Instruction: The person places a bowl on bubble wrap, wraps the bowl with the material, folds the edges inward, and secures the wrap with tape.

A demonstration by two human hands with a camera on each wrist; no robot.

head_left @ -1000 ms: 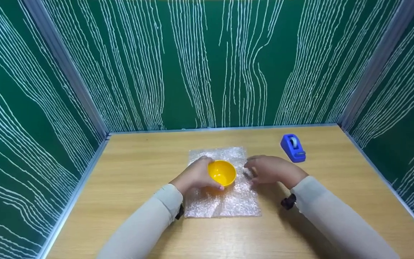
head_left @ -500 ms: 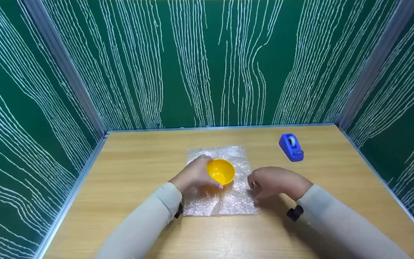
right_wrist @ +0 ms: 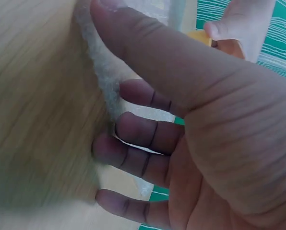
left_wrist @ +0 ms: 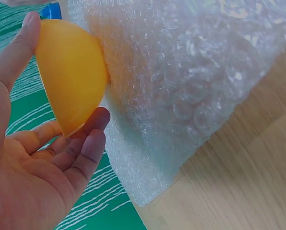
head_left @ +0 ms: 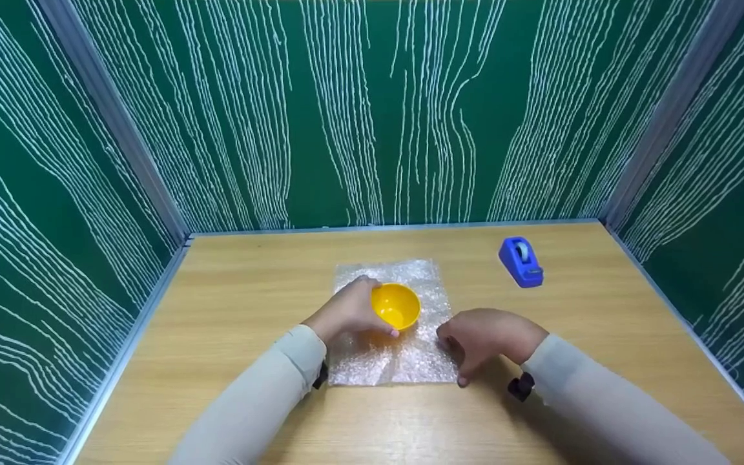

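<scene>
My left hand (head_left: 351, 311) grips a yellow bowl (head_left: 399, 307) by its left side, thumb on the near side and fingers at the far side. The left wrist view shows the bowl's rounded yellow outside (left_wrist: 71, 76) against the bubble wrap (left_wrist: 181, 81), with the thumb at one end of the rim and fingertips at the other. My right hand (head_left: 491, 337) is at the right edge of the bubble wrap sheet (head_left: 398, 368). In the right wrist view its loosely bent fingers (right_wrist: 138, 132) lie along that edge, and the thumb reaches the sheet's near corner.
A blue tape dispenser (head_left: 522, 263) stands on the wooden table (head_left: 249, 290), at the back right. Green panels (head_left: 333, 129) with wavy white lines enclose the table at the back and on both sides.
My right hand has come nearer, down along the bubble wrap's right edge, and its fingers now meet that edge by the near corner. The left hand keeps the bowl in place.
</scene>
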